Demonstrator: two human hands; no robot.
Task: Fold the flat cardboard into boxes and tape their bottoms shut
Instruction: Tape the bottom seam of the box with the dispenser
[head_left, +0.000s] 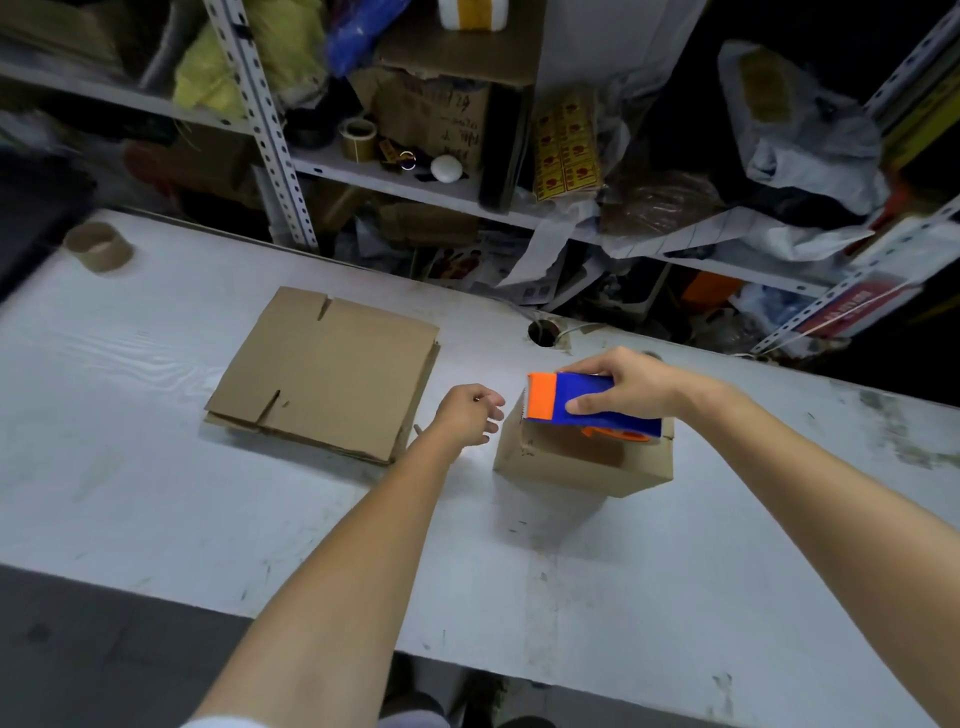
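A small folded cardboard box (576, 465) stands on the white table (218, 519), right of centre. My right hand (626, 387) grips a blue and orange tape dispenser (582, 405) and holds it on the box's top face. My left hand (470, 413) hovers just left of the box with its fingers loosely curled, holding nothing. A stack of flat cardboard (324, 371) lies on the table to the left of my left hand.
An empty tape core (98, 247) stands at the table's far left. A round cable hole (543, 331) opens near the table's back edge. Cluttered metal shelves (395, 176) with boxes, bags and tape rolls rise behind the table.
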